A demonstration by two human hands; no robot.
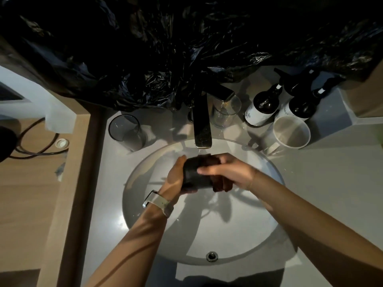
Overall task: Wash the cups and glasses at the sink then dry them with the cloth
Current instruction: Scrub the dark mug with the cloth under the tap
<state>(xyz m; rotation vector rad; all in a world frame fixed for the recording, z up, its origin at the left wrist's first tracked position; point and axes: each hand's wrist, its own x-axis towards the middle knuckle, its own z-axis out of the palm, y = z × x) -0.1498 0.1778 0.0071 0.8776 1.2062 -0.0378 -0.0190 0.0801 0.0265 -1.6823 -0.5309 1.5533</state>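
Over the white round sink, my left hand holds a dark cup on its side just below the black faucet. My right hand presses a brown cloth around the cup's right end. A thin stream of water falls from the spout onto the cup. On the counter left of the faucet stands a clear glass. A second clear glass stands right of the faucet, and a white mug sits further right.
Two dark pump bottles stand behind the mug. Crumpled black plastic sheeting hangs over the wall behind the faucet. A wooden surface with a black cable lies to the left. The sink's overflow hole is near me.
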